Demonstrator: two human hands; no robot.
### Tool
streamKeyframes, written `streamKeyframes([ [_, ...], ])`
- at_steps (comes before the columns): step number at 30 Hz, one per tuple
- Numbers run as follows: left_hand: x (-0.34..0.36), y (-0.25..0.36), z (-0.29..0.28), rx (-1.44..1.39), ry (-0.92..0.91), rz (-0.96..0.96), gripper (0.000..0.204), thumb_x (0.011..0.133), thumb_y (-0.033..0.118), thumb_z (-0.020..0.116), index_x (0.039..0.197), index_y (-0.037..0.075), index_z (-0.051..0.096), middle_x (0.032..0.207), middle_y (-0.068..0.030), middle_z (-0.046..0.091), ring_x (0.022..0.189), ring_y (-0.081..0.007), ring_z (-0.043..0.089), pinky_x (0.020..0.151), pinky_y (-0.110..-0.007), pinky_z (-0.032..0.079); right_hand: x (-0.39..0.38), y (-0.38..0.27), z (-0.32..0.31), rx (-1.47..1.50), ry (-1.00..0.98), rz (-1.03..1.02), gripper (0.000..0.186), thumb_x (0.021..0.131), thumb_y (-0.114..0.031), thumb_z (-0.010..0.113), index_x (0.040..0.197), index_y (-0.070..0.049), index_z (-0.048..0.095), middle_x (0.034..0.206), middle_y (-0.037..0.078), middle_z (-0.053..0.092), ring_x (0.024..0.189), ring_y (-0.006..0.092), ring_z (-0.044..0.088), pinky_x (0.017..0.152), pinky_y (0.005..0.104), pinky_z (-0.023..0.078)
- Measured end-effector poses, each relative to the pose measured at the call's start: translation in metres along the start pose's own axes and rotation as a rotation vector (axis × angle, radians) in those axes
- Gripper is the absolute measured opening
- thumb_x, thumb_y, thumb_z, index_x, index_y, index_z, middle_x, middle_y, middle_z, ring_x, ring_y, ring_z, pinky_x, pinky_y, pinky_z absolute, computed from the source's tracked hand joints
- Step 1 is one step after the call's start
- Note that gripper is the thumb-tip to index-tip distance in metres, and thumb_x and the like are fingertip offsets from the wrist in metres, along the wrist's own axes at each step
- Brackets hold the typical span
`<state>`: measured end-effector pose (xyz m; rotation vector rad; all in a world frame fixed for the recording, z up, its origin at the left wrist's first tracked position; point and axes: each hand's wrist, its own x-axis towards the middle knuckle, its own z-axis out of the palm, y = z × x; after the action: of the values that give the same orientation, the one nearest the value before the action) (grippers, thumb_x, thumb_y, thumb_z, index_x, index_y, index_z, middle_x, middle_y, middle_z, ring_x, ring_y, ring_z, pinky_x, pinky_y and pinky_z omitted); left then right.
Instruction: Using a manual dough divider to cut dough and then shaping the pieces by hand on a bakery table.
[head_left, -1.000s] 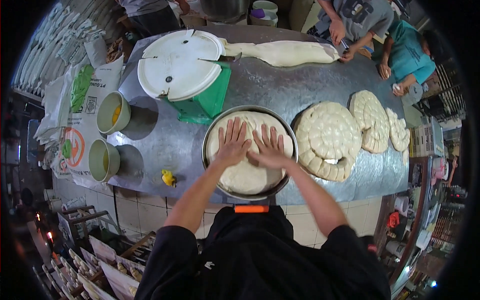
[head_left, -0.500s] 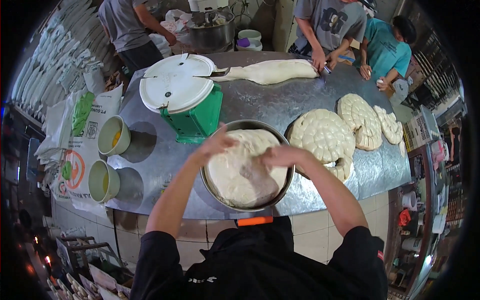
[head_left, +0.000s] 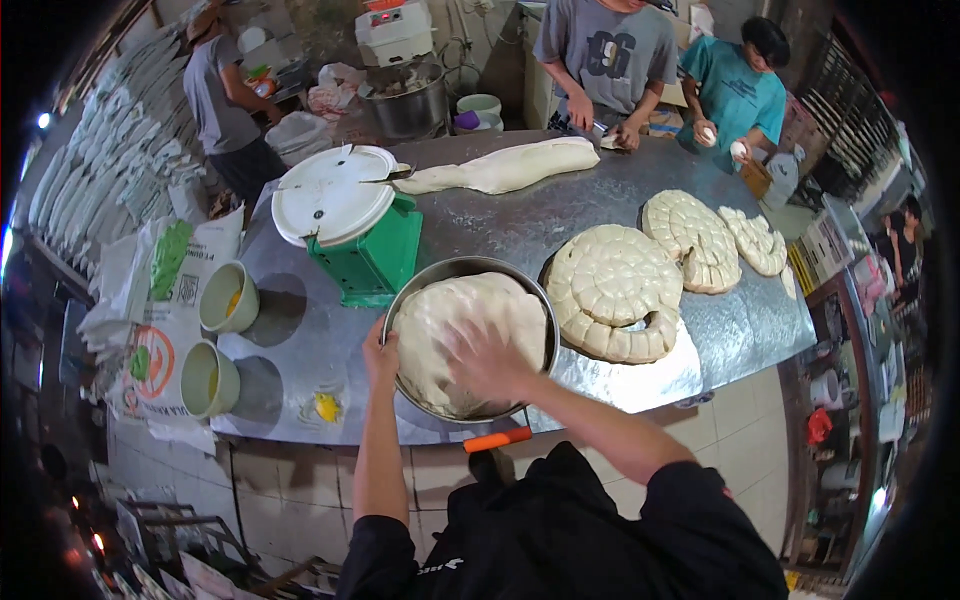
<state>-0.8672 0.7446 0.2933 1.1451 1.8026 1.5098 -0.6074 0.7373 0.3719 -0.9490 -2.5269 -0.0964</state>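
Pale dough (head_left: 470, 335) filled the round steel pan (head_left: 540, 310) at the near edge of the metal worktable (head_left: 300, 330), spread almost to the rim though lumpy and uneven on top, so the pressing-out looked well advanced but not finished. The left hand (head_left: 380, 352) sat at the pan's left rim, fingers curled on the dough's edge; the right hand (head_left: 485, 360) lay flat on the dough with fingers apart, blurred. Just beside the pan stood a green scale with a white platter (head_left: 335, 195), and to the right lay rounds of portioned dough balls (head_left: 612, 285). A long dough log (head_left: 505, 165) waited uncut on the far side, near other people's hands
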Motion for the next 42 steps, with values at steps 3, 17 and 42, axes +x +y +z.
streamKeyframes([
  [3, -0.035, 0.008, 0.0, -0.036, 0.065, -0.016, 0.04, 0.087, -0.007, 0.057, 0.125, 0.003, 0.062, 0.116, -0.01, 0.066, 0.103, -0.0192, 0.061, 0.094, -0.03, 0.045, -0.025, 0.021, -0.024, 0.502, -0.132, -0.003, 0.053, 0.097, -0.052, 0.048, 0.124, -0.009, 0.064, 0.139, 0.016, 0.054, 0.142, 0.039, 0.03, 0.115, 0.0566, 0.018],
  [17, -0.37, 0.101, 0.072, -0.866, 0.617, -0.539, 0.068, 0.07, -0.002, 0.056, 0.134, 0.002, 0.034, 0.113, -0.0102, 0.053, 0.103, -0.0236, 0.055, 0.089, -0.033, 0.048, -0.214, 0.11, -0.087, 1.651, -0.201, 0.937, 0.056, 0.087, -0.002, 0.061, 0.139, -0.003, 0.039, 0.105, 0.006, 0.057, 0.09, 0.0155, 0.057, 0.083, 0.0303, 0.046],
  [42, -1.083, 0.133, 0.396, -1.118, 1.622, -0.681, 0.067, 0.067, -0.003, 0.066, 0.131, 0.008, 0.049, 0.099, -0.0041, 0.062, 0.083, -0.0165, 0.059, 0.074, -0.029, 0.05, -0.631, -0.01, -0.126, 1.123, -1.469, 0.211, 0.014, 0.089, -0.011, 0.06, 0.084, -0.009, 0.047, 0.058, -0.002, 0.044, 0.045, 0.0094, 0.042, 0.042, 0.0254, 0.037],
])
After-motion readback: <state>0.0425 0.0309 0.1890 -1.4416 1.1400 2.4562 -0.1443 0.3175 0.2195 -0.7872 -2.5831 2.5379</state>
